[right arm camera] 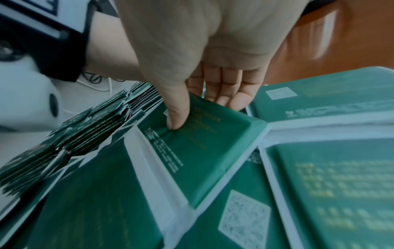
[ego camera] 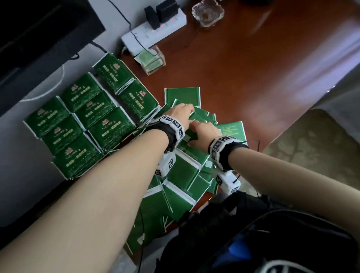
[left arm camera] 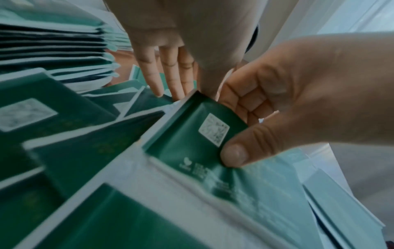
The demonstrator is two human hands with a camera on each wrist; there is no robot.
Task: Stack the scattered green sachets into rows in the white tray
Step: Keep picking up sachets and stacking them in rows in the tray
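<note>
Roughly half done, I judge: stacked rows (ego camera: 80, 123) fill the tray (ego camera: 30, 129) at left, a loose sachet pile (ego camera: 182, 177) remains on the desk (ego camera: 254, 62); right hand (ego camera: 203, 133) pinches one sachet (right arm camera: 202, 138) thumb-over-fingers, left hand (ego camera: 179, 116) rests straight-fingered on the pile.

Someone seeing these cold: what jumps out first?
The green sachets: neat stacked rows on the left, and a loose scattered pile spilling over the brown desk beside them. Both hands meet over that pile, the left hand reaching in with fingers extended while the right hand pinches one sachet by thumb and fingers.
</note>
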